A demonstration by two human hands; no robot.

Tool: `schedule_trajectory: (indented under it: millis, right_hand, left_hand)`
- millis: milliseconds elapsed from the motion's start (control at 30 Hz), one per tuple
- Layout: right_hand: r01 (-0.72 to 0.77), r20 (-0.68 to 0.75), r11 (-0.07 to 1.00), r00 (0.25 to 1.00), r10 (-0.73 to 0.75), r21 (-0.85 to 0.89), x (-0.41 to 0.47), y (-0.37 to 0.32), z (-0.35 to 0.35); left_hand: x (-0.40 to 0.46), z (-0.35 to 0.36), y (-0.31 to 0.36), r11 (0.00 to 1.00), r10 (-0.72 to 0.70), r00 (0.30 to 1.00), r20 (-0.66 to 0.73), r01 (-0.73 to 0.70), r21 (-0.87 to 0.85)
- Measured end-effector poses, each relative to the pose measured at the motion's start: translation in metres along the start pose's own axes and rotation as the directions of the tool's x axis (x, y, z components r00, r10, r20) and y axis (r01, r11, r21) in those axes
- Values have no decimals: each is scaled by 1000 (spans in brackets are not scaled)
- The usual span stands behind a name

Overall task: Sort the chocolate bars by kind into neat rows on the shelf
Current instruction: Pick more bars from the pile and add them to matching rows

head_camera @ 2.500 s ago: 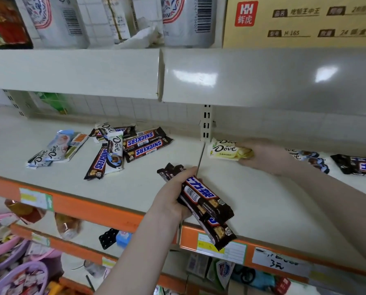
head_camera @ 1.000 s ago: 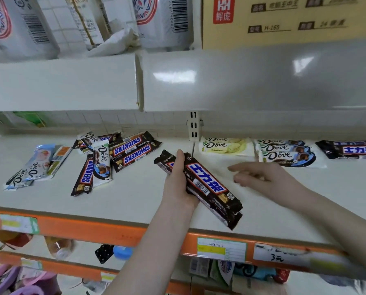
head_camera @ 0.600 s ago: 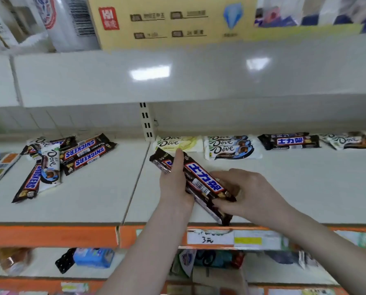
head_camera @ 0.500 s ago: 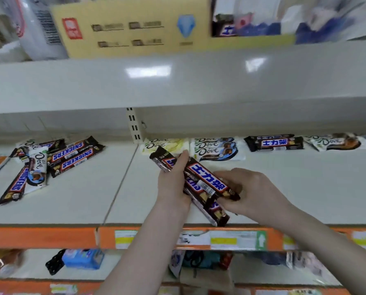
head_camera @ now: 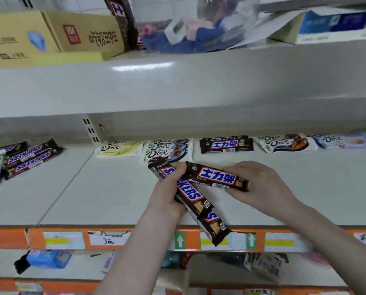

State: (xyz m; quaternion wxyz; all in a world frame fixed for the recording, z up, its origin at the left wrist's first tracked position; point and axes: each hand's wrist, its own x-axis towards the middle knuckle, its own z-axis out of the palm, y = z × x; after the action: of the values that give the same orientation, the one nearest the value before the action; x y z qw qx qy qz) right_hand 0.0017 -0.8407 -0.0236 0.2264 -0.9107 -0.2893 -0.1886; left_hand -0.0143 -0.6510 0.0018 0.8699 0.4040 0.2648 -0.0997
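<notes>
My left hand (head_camera: 167,192) grips two dark Snickers bars (head_camera: 196,202) that slant down over the shelf's front edge. My right hand (head_camera: 261,184) holds one dark bar with blue Chinese lettering (head_camera: 217,177), level and just right of the left hand. Along the back of the white shelf (head_camera: 105,194) lie rows: a yellow Dove bar (head_camera: 118,147), stacked blue Dove bars (head_camera: 167,150), stacked Chinese-label bars (head_camera: 225,144), brown Dove bars (head_camera: 284,143) and a light blue Dove bar (head_camera: 344,141). A loose pile of Snickers (head_camera: 28,158) and Dove lies at the left.
An upper shelf's front lip (head_camera: 177,88) overhangs the working shelf. The orange price rail (head_camera: 135,239) runs along the front edge. Cardboard boxes (head_camera: 50,37) and a plastic bag of goods (head_camera: 188,28) stand above. Lower shelves hold small packets (head_camera: 48,259).
My right hand has taken the top Chinese-label bar out of the bundle in my left hand and drawn it to the right. The view has swung right along the shelf.
</notes>
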Motion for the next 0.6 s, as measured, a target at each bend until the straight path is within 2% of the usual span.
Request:
schedule_trajectory:
  millis: [133, 300, 433, 600]
  right_hand:
    - [87, -7, 977, 996, -91, -196, 15, 34, -10]
    - [93, 11, 939, 995, -94, -330, 41, 70, -11]
    - [47, 46, 939, 998, -33, -341, 50, 83, -4]
    - [-22, 131, 945, 989, 68, -327, 61, 90, 4]
  left_hand:
    - [14, -2, -6, 995, -44, 999, -1, 44, -91]
    - [23, -1, -10, 987, -54, 998, 13, 56, -149]
    - [24, -3, -12, 974, -81, 996, 25, 84, -211]
    - [24, -1, -10, 975, -99, 994, 52, 108, -195]
